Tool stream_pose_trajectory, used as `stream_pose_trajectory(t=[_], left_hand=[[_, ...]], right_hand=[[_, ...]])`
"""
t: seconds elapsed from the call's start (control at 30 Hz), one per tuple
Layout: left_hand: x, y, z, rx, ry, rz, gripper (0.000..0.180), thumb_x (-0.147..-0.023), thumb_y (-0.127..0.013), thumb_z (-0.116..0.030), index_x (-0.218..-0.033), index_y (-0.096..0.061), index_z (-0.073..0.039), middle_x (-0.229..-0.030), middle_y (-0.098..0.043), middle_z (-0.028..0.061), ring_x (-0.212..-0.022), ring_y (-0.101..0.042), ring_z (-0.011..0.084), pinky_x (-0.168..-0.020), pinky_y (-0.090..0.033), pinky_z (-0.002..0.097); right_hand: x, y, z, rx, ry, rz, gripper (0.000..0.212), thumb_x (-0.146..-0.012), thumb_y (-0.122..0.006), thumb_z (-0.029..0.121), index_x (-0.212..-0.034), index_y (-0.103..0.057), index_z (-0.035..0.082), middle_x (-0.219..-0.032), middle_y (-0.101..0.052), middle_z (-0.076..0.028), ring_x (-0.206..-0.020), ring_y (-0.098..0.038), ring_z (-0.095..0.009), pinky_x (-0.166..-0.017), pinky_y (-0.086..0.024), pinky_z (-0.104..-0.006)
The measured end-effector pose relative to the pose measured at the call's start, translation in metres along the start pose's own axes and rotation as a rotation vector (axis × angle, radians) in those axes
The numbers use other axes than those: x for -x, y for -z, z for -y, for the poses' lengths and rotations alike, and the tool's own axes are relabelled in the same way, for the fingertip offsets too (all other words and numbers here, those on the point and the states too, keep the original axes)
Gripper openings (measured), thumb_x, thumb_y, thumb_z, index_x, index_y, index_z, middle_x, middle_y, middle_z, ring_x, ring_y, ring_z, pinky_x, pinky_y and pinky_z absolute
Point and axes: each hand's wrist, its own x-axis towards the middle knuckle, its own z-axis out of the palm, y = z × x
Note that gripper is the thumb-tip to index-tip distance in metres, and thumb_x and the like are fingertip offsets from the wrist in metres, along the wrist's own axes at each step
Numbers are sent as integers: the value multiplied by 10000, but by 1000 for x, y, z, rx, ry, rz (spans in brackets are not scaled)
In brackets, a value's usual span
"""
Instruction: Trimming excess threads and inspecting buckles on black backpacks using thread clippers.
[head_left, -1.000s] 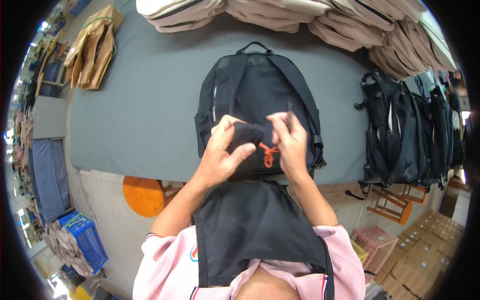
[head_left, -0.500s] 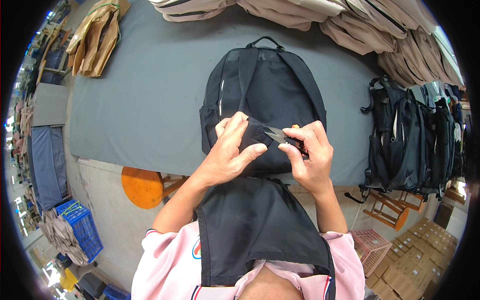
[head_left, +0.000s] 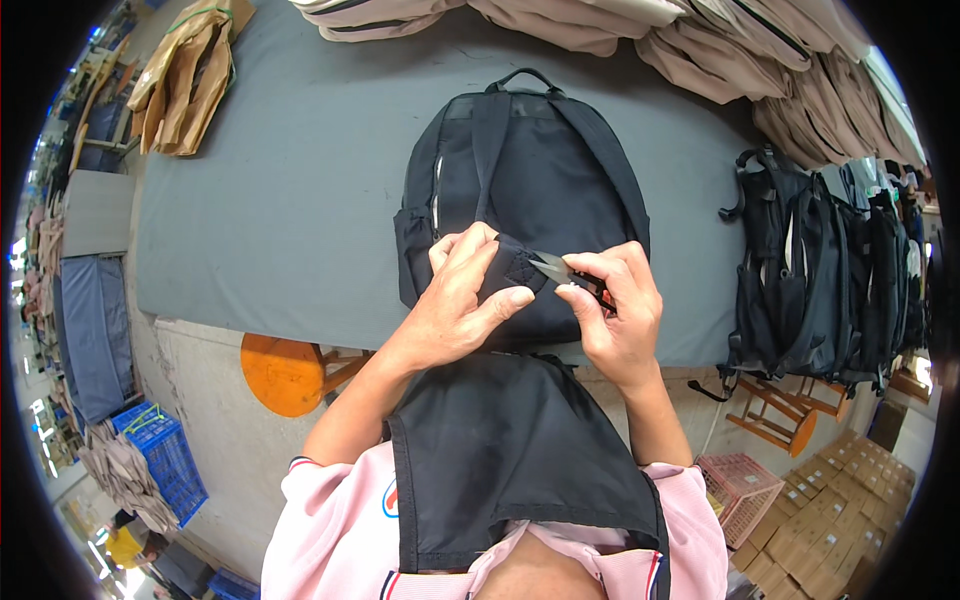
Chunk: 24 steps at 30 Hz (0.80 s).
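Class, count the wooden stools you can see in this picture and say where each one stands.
2. A round orange-topped wooden stool stands below the grey table's front edge, left of the person's arm; a brown wooden stool stands lower right, under the hanging black backpacks. Others may be hidden.

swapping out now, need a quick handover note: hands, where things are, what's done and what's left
Left hand: pinches a fold of strap at the lower edge of the black backpack, thumb on top.
Right hand: holds small thread snips, blades pointing at the stitched strap end.
The backpack lies back-up on the grey table; a row of black backpacks stands at the right.
Done: cannot tell what is already trimmed.
Left: probably trimming at this strap end.
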Motion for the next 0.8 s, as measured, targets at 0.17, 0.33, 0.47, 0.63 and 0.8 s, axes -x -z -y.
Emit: stream_pose_trajectory(t=[0.17,0.33,0.47,0.63,0.8], left_hand=[[-1,0,-2,-6,-16,-17,431,-870,-626,-369,-980,-474,19,-1006,-401,108,-1014,-362,269,-975,-229,386],[-37,20,5,-77,-94,-58,418,-888,-582,-350,-1038,-436,11,-976,-393,122,-998,-420,259,-996,-232,404],[-114,24,32,-305,-83,-60,560,-882,-560,-477,-1096,-537,40,-1063,-522,160,-1077,-482,280,-981,-261,428],[-148,-3,68,-348,137,409,516,-910,-500,-525,-990,-685,-51,-1042,-621,152,-1032,-572,289,-927,-358,453],[-104,37,61,130,-121,-71,335,-973,-481,-265,-975,-688,-1,-1128,-621,84,-1034,-566,166,-924,-422,292]], right_hand=[[5,-5,-6,94,82,3,207,-711,-732,21,-903,-652,31,-770,-566,-73,-598,-551,-183,-520,-448,-281],[17,-13,-19,-316,-245,-104,295,-737,-729,15,-1005,-607,24,-807,-474,-31,-646,-468,-105,-564,-403,-239],[31,-40,-21,-401,-435,155,361,-745,-697,-51,-1078,-601,52,-670,-421,-3,-547,-411,-97,-563,-423,-233],[33,-78,-24,83,-196,467,431,-795,-605,17,-1195,-595,178,-795,-575,-78,-706,-578,-286,-642,-481,-344],[54,-84,-58,171,-279,599,357,-828,-584,96,-1173,-591,191,-924,-608,-71,-796,-617,-333,-663,-489,-444]])
